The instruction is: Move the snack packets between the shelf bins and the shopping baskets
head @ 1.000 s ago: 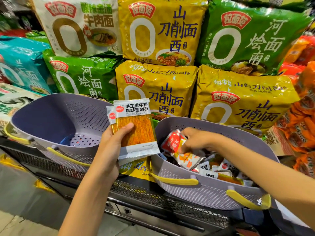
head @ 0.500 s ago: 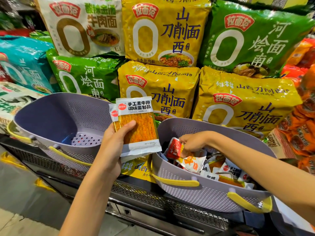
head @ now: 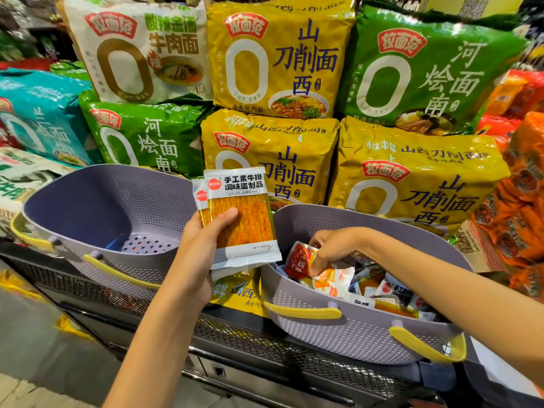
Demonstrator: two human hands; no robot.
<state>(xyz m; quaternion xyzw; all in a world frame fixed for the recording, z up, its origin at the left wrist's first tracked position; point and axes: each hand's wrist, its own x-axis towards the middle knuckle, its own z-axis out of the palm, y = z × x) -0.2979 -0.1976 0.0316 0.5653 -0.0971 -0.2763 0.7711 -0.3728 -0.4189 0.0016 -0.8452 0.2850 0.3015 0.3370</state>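
"Head view, left hand (head: 203, 245): what is its grip?" the first inspector asks.

"Closed round two orange strip packets (head: 238, 219). The thumb lies across the front of them and the fingers are behind, out of sight. The packets are stacked one on the other, the rear one showing at the left edge."

"Location of those packets?"

"Held upright in the air, above the gap between the left basket (head: 88, 207) and the right basket (head: 338, 337). Their lower edge overlaps the near-left rim of the right basket in this view; whether they touch it I cannot tell."

"Right hand (head: 332, 248)?"

"Reached down inside the right basket, fingers curled. It pinches a red packet (head: 298, 260) at that packet's right edge. The red packet is tilted and rests on a white-and-orange packet (head: 335, 281)."

"Other contents of that basket?"

"Loose packets (head: 391, 293) piled across the floor, mostly white and orange."

"Left basket?"

"Grey, perforated; its holed floor shows. A small blue patch lies at the bottom, unidentified."

"Surroundings?"

"Both baskets carry yellow handles (head: 303, 312) and sit on a wire shelf (head: 265, 346). Large noodle bags (head: 279, 54), yellow, green, white and teal, are stacked directly behind them."
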